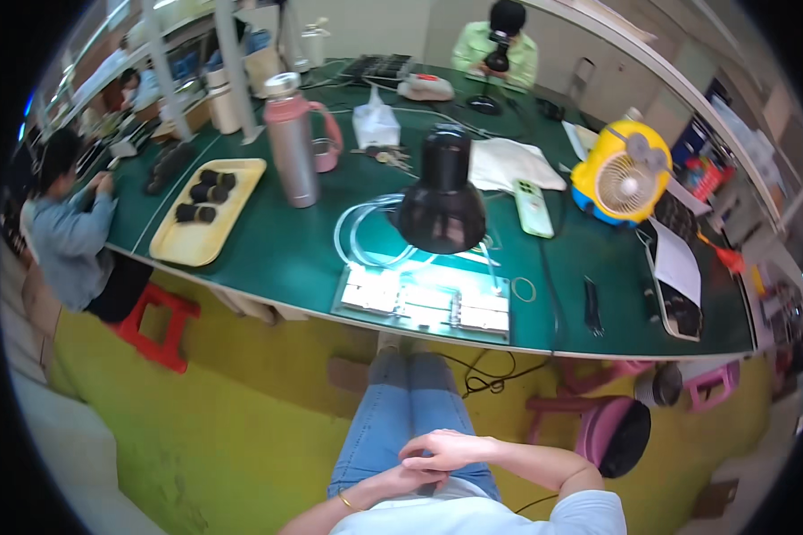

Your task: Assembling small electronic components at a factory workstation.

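Observation:
Both hands are together low over my lap, well back from the table's front edge. My right hand (448,451) comes in from the right, with its bent fingers over my left hand (407,482). The left one lies beneath, a gold bracelet on its wrist, and its fingers are mostly covered. A small dark grey patch shows just below the hands; what it is I cannot make out. On the table ahead, a flat metal fixture (424,303) with silver blocks is lit by a black desk lamp (443,192). Coiled clear tubing (352,234) lies behind the fixture.
A yellow tray (171,246) with dark rolls lies left, beside a pink-and-silver flask (292,147). Rightward are a green phone (533,209), a yellow fan (625,174) and a tray with papers (676,263). Co-workers sit at left and far side. Stools and cables are below.

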Available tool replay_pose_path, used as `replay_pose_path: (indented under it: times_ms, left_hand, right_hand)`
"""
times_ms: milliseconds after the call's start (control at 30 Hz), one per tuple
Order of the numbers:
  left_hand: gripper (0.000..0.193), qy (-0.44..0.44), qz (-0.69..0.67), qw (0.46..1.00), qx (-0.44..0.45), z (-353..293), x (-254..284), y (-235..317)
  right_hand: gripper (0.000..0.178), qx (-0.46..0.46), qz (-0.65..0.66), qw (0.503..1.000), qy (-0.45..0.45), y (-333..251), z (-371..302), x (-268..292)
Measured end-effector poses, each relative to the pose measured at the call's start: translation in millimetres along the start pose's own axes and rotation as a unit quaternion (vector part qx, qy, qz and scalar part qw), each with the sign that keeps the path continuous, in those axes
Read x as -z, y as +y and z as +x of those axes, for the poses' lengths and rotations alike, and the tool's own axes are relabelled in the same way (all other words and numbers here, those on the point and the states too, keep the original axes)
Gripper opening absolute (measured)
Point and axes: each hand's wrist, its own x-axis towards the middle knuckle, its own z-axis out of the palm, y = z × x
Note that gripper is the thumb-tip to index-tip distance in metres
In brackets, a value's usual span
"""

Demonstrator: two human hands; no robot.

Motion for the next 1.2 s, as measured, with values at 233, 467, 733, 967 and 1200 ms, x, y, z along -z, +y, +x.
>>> replay_pose_path:
  times_ms: [233,467,733,967,1200]
  left_hand:
    - [0.01,0.077,-0.058,0.995,0.038,3,-7,24]
    - [0.008,0.096,-0.263,0.958,-0.059,13,18,61]
    - [0.012,0.081,-0.229,0.969,-0.052,30,36,60]
    - [0.012,0.094,-0.272,0.956,-0.049,21,54,42]
    - [0.011,0.088,-0.312,0.945,-0.036,21,67,32]
  right_hand:
    - [0.036,0.022,0.063,0.974,0.217,11,-11,6]
    - [0.033,-0.037,0.071,0.91,0.406,19,-18,7]
    - [0.03,-0.014,0.37,0.846,0.383,36,7,-3]
    - [0.029,-0.078,0.458,0.824,0.324,42,26,-20]
    - [0.025,-0.057,0.122,0.879,0.457,45,26,-2]
